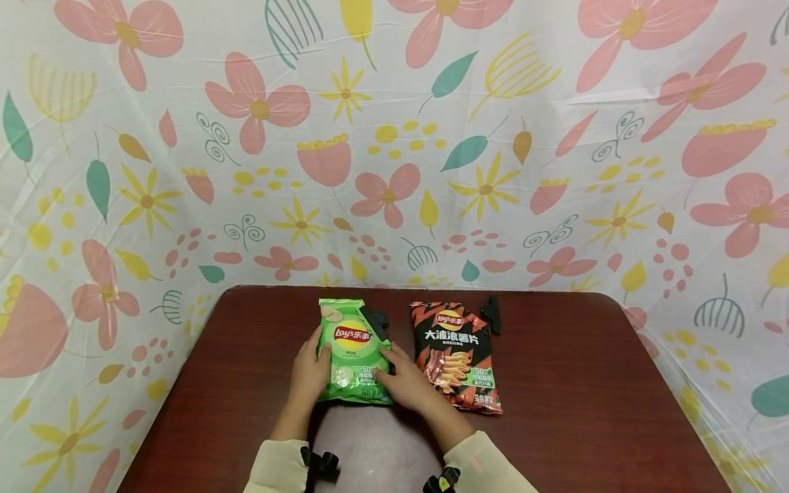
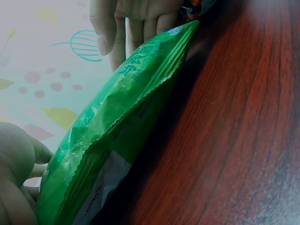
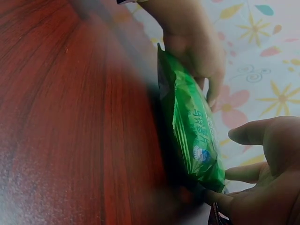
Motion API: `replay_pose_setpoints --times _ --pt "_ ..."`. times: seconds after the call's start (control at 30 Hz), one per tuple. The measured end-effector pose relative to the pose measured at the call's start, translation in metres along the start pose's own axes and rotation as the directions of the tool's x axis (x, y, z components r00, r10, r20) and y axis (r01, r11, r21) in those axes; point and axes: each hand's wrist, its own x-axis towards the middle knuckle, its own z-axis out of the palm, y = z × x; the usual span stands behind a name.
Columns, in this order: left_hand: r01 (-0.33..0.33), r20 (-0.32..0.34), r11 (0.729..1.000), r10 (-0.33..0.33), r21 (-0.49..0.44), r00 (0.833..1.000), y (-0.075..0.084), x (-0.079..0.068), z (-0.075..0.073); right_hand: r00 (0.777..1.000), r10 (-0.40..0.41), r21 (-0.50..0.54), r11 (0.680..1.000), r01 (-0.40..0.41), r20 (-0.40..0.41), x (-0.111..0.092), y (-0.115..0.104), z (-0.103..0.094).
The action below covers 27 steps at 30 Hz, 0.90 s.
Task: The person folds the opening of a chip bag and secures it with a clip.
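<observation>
A green Lay's chip bag [image 1: 354,352] lies face up in the middle of the table, between both hands. My left hand [image 1: 310,366] touches its left edge, with relaxed fingers alongside it. On the opposite side, my right hand [image 1: 403,376] rests its fingers against the right edge; its thumb reaches over the front. In the right wrist view, the right thumb [image 3: 248,131] stands a little apart from the green bag [image 3: 194,126], and the fingers meet its end. The bag's crimped seam [image 2: 126,112] shows in the left wrist view. A black clip [image 1: 379,320] sits by its upper right corner.
A black and red Lay's chip bag [image 1: 456,356] lies just right of my right hand. Another black clip [image 1: 491,313] is at its upper right corner. The dark red wooden table [image 1: 585,383] ends at a flowered cloth backdrop [image 1: 394,198].
</observation>
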Motion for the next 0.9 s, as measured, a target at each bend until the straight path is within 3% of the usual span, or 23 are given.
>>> replay_pose_setpoints --times 0.67,0.9 --pt "0.014 0.026 1.0 -0.014 0.004 1.0 0.0002 0.0031 -0.0003 1.0 0.013 0.01 1.0 -0.013 0.009 0.0005 -0.0018 -0.0013" --pt "0.009 -0.013 1.0 -0.009 -0.01 1.0 0.0021 0.0033 -0.0022 1.0 -0.002 0.034 0.999 0.002 -0.011 -0.0002 -0.0035 -0.0024"
